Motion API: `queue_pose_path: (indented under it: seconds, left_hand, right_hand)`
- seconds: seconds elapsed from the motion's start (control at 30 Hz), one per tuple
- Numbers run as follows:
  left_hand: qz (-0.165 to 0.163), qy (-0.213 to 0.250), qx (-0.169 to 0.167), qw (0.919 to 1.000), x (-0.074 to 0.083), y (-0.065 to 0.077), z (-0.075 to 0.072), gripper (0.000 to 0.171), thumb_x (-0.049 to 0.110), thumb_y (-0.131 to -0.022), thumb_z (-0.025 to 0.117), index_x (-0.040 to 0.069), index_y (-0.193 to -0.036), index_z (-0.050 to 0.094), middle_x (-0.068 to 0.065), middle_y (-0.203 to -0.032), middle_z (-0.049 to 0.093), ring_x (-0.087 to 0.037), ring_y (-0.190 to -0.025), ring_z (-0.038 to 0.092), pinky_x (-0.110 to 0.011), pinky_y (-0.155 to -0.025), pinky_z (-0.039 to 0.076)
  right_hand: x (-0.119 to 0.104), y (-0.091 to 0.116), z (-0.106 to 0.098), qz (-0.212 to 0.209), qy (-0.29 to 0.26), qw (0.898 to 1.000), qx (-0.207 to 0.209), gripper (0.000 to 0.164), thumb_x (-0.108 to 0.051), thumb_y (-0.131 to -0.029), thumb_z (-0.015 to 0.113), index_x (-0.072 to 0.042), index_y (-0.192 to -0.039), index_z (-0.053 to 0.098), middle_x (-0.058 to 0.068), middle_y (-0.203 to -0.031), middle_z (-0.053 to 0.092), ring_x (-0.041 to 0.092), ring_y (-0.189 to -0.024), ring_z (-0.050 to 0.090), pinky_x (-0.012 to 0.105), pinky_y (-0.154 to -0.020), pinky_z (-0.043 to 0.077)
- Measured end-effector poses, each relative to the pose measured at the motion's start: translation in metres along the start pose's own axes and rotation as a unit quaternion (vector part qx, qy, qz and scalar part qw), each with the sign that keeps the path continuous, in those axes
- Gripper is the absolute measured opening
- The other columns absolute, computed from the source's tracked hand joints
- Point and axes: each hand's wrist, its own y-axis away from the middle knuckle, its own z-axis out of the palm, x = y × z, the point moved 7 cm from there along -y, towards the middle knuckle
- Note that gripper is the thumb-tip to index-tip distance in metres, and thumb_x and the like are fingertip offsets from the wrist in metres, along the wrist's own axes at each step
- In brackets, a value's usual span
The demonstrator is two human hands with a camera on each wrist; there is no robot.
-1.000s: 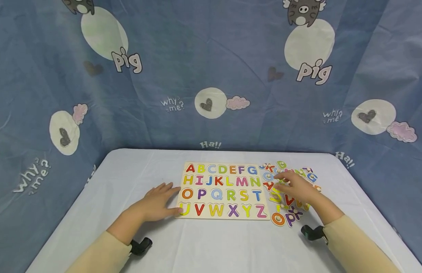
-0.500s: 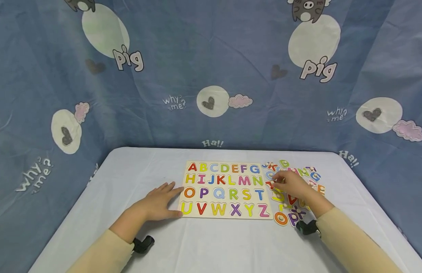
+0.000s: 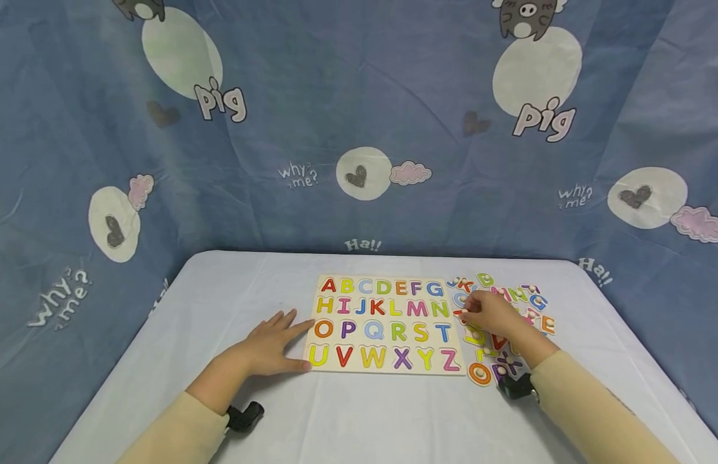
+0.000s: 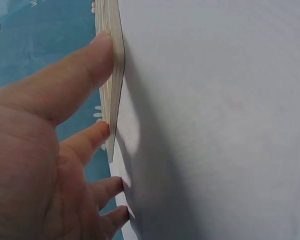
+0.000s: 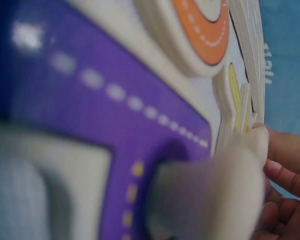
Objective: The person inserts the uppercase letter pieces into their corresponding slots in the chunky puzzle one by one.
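left hand [image 3: 272, 346] lies spread against the board [image 3: 359, 330], right hand [image 3: 497, 316] over letter pieces [image 3: 479, 374], grip unclear

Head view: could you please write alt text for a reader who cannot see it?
A person's left grip rests against the left edge of a wooden alphabet board; the right grip appears to pinch a red piece among loose letters at the board's right. Behind is a blue patterned backdrop.

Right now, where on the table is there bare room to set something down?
Bare white tablecloth lies before the alphabet board, between the sleeves, and between the left grip and the tablecloth's left edge. It's crowded right of the board: loose letter pieces, with the right grip over them.
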Motion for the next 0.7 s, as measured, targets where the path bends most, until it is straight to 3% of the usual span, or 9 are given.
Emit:
queue_pose_path:
  seconds: [0.37, 0.7]
  left_hand:
    - [-0.009, 0.003, 0.000, 1.0000, -0.003, 0.002, 0.001, 0.091, 0.059, -0.078, 0.076, 0.022, -0.154, 0.042, -0.022, -0.162, 0.024, -0.047, -0.149, 0.015, -0.064, -0.118, 0.014]
    - [-0.012, 0.012, -0.007, 0.9998, -0.001, 0.003, 0.000, 0.091, 0.059, -0.078, 0.076, 0.022, -0.154, 0.041, -0.022, -0.163, 0.022, -0.046, -0.150, 0.014, -0.063, -0.118, 0.013]
  right_hand:
    - [-0.002, -0.001, 0.001, -0.024, -0.013, 1.000, -0.001, 0.017, -0.021, -0.096, 0.070, -0.007, -0.095, 0.061, 0.003, -0.086, 0.058, 0.017, -0.074, 0.052, 0.031, -0.066, 0.044]
    - [-0.019, 0.010, -0.016, -0.051, -0.022, 0.998, -0.010, 0.013, -0.018, -0.099, 0.066, -0.007, -0.098, 0.059, 0.005, -0.091, 0.057, 0.019, -0.071, 0.049, 0.032, -0.058, 0.042]
